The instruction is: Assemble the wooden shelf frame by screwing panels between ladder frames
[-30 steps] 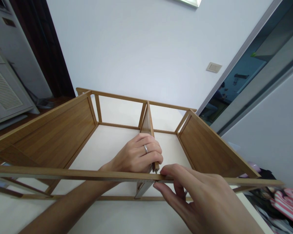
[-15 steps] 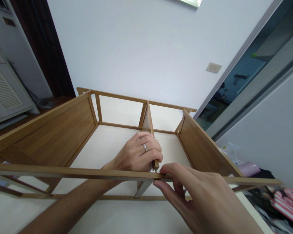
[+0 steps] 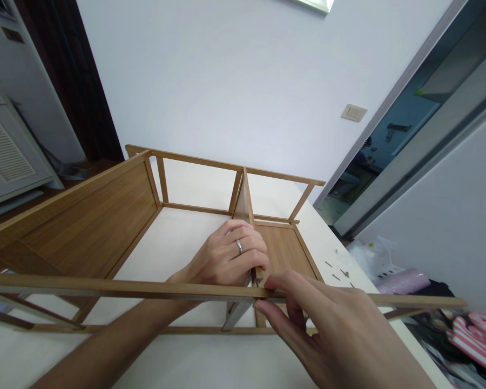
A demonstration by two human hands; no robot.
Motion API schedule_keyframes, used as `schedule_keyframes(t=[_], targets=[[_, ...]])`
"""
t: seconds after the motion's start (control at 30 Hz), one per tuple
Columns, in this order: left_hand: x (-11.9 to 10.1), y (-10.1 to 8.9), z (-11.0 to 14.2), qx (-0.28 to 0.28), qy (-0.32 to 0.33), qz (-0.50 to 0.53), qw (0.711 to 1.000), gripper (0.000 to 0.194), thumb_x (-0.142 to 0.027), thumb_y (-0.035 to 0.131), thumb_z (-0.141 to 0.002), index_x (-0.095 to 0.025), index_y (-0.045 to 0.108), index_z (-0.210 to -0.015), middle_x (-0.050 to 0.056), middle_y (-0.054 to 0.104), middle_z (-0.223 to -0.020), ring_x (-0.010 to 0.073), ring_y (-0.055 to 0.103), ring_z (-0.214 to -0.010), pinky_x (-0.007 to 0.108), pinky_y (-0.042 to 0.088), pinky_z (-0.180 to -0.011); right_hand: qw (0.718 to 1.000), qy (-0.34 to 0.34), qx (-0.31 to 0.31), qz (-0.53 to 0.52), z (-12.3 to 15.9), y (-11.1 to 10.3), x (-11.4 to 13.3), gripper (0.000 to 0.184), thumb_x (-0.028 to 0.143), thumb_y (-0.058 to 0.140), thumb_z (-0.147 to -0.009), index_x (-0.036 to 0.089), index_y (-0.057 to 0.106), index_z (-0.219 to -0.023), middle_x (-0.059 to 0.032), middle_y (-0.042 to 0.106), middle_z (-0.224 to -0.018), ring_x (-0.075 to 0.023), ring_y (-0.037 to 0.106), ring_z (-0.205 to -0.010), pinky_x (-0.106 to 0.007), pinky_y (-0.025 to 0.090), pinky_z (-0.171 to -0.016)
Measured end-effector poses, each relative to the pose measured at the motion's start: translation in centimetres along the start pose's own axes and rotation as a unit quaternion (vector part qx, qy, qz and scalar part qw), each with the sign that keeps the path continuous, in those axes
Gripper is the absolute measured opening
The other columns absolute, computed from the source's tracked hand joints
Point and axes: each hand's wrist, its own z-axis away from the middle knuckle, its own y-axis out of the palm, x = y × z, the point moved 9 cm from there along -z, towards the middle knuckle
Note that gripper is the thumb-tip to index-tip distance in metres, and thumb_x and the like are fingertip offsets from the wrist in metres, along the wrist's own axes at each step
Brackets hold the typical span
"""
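Note:
A wooden shelf frame stands on the white table, with a near side frame [image 3: 146, 287] and a far side frame [image 3: 198, 160]. My left hand [image 3: 230, 251], wearing a ring, is wrapped over the near end of the middle shelf panel [image 3: 245, 197]. My right hand [image 3: 328, 319] pinches the near frame's top rail beside that panel's end, thumb below and forefinger above. A small gap with a metal pin separates panel end and rail. The left shelf panel [image 3: 93, 216] stands upright on edge. The right shelf panel [image 3: 283, 246] lies flat on the table, partly hidden by my right hand.
Several loose screws [image 3: 340, 273] lie on the white table [image 3: 319, 232] at the right. Beyond its edge are a purple roll [image 3: 405, 283] and a red-and-white striped cloth [image 3: 473, 335]. A wall [image 3: 227, 81] rises behind the frame. A person [image 3: 362, 156] is in the doorway.
The right shelf panel has dropped from upright to flat on the table, uncovering the screws. Both hands keep their places, and the gap at the middle panel's end looks slightly narrower.

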Motion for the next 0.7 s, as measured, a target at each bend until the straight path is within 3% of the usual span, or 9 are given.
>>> schedule_keyframes(t=[0.53, 0.7], targets=[[0.5, -0.2, 0.4, 0.015, 0.011, 0.033, 0.999, 0.016, -0.009, 0.053, -0.101, -0.019, 0.065, -0.096, 0.004, 0.079, -0.089, 0.0176, 0.078, -0.092, 0.032, 0.059, -0.089, 1.0, -0.008, 0.018, 0.019, -0.2, -0.5, 0.5, 0.017, 0.031, 0.053, -0.107, 0.026, 0.059, -0.092, 0.0053, 0.076, -0.073, -0.0145, 0.067, -0.049, -0.024, 0.043, -0.041], [1.3, -0.9, 0.3, 0.024, -0.012, 0.113, 0.993, 0.03, 0.005, 0.059, -0.086, -0.018, 0.067, -0.104, 0.005, 0.083, -0.096, 0.0178, 0.079, -0.105, 0.028, 0.062, -0.094, 1.0, -0.01, 0.004, 0.022, -0.3, -0.1, 0.3, 0.021, 0.033, 0.052, -0.108, 0.027, 0.058, -0.089, 0.0058, 0.074, -0.069, -0.0148, 0.067, -0.047, -0.024, 0.043, -0.04]])
